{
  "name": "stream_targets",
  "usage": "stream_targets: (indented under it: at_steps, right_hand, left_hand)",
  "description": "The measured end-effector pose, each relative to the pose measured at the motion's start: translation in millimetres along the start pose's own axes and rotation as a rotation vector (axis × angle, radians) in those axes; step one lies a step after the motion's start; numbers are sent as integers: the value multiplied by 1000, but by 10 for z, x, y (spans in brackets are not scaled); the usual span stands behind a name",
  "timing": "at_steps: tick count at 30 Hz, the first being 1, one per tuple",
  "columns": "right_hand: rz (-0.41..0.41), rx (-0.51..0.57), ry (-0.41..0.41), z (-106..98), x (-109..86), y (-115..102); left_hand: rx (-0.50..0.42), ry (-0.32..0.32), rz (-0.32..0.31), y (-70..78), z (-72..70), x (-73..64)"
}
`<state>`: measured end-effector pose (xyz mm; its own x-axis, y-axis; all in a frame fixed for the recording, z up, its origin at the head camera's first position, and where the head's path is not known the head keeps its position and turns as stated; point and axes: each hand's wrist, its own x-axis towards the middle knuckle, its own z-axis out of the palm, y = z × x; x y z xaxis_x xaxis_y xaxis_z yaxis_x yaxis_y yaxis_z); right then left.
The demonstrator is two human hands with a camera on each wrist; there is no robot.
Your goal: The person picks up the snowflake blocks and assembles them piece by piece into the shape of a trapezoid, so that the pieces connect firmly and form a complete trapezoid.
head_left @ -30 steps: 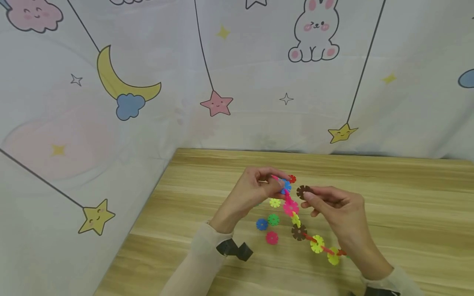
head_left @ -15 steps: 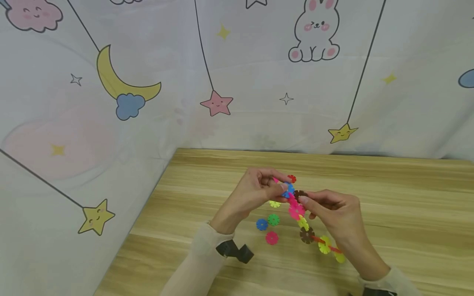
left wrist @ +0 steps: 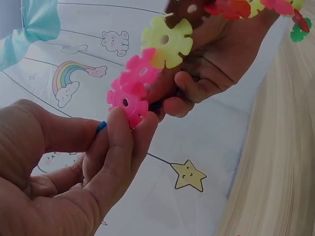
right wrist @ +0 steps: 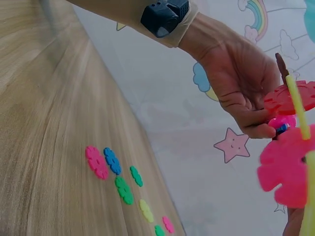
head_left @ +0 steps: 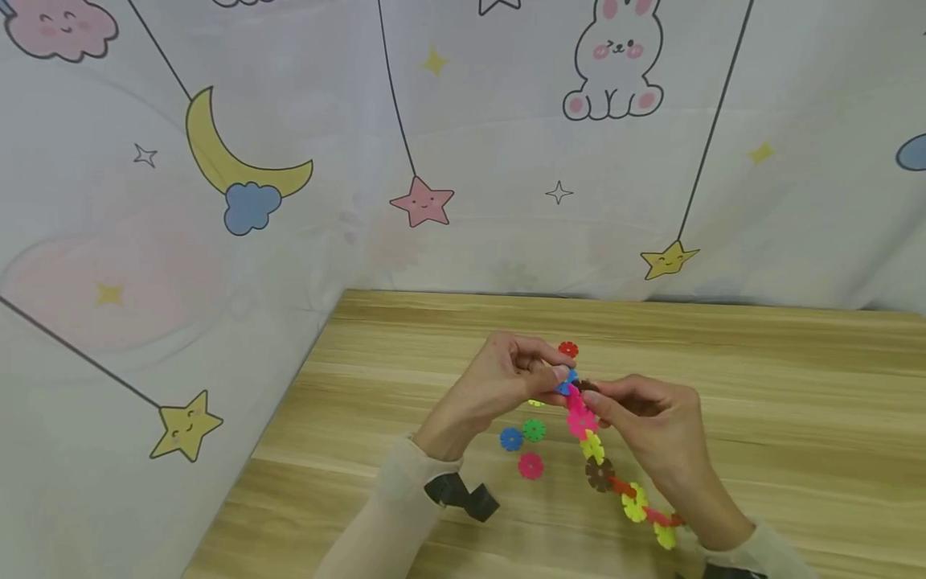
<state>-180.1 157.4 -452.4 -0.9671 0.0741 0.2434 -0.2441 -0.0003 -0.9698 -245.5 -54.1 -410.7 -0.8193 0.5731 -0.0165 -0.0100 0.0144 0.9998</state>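
Head view: your left hand (head_left: 495, 390) pinching the chain (head_left: 599, 474) at a blue disc (head_left: 571, 376), your right hand (head_left: 661, 426) pinching a brown disc (head_left: 587, 386) beside it, left wrist: pink discs (left wrist: 129, 101) touching your left hand, right wrist: loose discs (right wrist: 124, 191) on the table (right wrist: 49, 123)

Wood-grain table (head_left: 817, 418); coloured discs (head_left: 531, 466), apparently lying flat.

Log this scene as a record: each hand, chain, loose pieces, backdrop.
Left hand: pinches blue notched disc
Right hand: pinches brown notched disc beside it
Joined: cannot tell, contact hidden
Chain: linked discs, including pink, yellow, brown and red
Loose pieces: blue disc, green disc and pink disc, among others, on wood-grain table
Backdrop: white cloth with cartoon prints
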Motion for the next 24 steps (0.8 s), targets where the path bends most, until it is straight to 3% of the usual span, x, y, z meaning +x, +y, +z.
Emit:
stream_targets:
  at_steps: [5,10,16,20,24]
  right_hand:
    - [-57,-1,-3,12,-16,5]
    - [-98,-116,39,58,-38,-7]
    - [-209,-213,121,139,-39,36]
    - [-286,-253,132,188,-30,95]
    - [-302,-270,122,213,-18,135]
  left_hand:
    - [3,0,-13,-3,6,-1]
    - [71,57,-37,-8,9,-1]
    - [120,58,-73,-18,1,-5]
    - [112,55,-111,-33,15,-2]
    - [85,64,-114,-51,23,7]
